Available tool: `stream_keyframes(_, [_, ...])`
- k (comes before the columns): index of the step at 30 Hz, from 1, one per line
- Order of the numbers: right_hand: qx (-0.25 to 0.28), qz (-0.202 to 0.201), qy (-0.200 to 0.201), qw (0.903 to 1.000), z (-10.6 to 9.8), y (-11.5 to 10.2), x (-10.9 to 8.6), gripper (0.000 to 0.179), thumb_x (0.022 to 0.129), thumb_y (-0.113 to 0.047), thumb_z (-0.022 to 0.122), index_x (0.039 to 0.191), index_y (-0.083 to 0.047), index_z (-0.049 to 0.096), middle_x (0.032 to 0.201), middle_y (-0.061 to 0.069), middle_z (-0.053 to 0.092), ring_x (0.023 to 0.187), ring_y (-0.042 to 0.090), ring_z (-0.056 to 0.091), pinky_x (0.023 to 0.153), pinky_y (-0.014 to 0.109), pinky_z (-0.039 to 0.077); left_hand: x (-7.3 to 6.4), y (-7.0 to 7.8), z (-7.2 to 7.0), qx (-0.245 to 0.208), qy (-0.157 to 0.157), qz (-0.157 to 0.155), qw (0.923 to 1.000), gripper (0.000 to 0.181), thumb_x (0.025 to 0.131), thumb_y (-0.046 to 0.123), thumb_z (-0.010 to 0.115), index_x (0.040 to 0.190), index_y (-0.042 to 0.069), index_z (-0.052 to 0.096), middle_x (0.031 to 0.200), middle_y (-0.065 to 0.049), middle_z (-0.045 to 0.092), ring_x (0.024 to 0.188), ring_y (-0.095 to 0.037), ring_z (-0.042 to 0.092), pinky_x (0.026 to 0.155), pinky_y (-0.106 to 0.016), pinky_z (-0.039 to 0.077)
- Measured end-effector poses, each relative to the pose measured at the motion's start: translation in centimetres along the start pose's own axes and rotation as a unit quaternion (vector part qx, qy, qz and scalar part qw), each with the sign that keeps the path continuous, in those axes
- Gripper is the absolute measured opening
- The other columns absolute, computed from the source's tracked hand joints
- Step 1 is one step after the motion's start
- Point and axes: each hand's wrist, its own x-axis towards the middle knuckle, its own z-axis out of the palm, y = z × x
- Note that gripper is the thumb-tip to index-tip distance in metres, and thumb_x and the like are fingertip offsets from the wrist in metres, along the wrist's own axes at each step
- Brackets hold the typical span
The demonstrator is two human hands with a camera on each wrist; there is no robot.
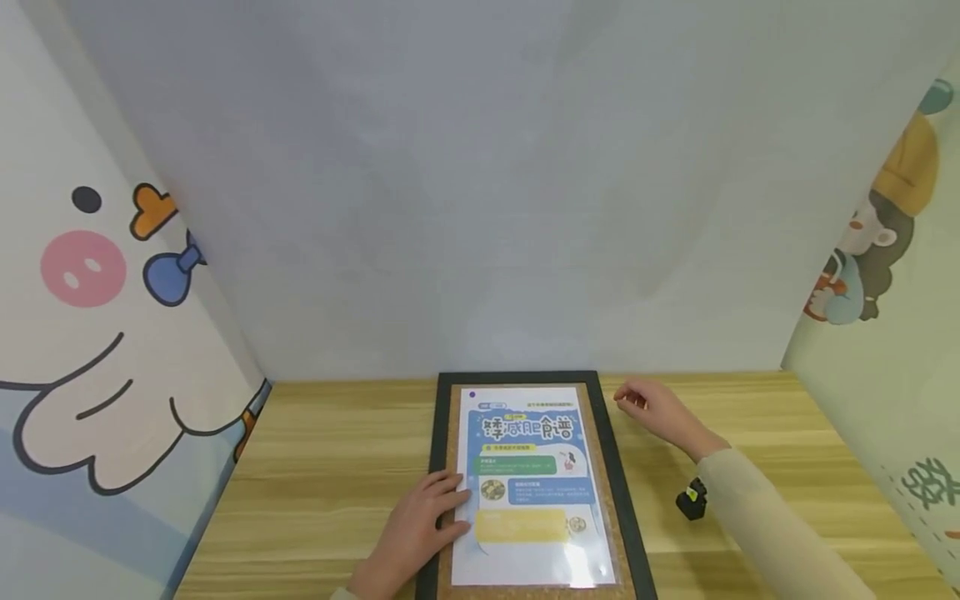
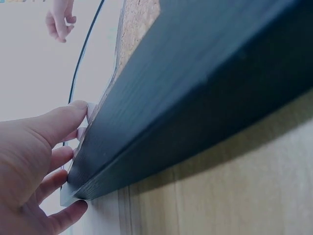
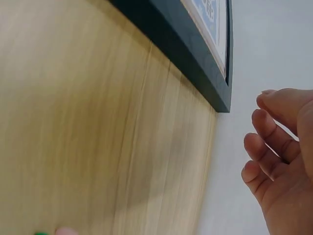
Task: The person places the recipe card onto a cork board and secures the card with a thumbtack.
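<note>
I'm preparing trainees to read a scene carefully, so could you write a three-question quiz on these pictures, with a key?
1. Which hand lies at the left edge of the paper sheet?
2. True or false: the purple pin is near the top left corner of the paper sheet.
3. What colour is the frame: a) white, b) black, c) red?

Key: 1. The left hand. 2. True. 3. b.

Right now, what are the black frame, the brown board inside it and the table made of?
The black frame is maybe painted wood: matte, with faint fine lines. The brown board looks like cork, rough and speckled. The table seems wood or a wood-look covering: smooth, with long yellowish grain streaks.
</note>
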Motion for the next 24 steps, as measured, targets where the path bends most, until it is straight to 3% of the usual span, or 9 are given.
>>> stream_keyframes(24, [-0.016,0.028,0.006,0.9995,-2.6,2.1,-7.3,0.009,0.091,-0.010,0.061,0.096,-0.005,0.067,0.084,-0.005,0.061,0.072,0.004,0.051,0.061,0.025,0.046,0.2,0.3,-0.2,-0.019,-0.007,-0.018,0.9996,0.044,0.085,0.039,0.066,0.123,0.017,0.064,0.134,-0.003,0.054,0.126,-0.027,0.044,0.102,-0.048,0.038])
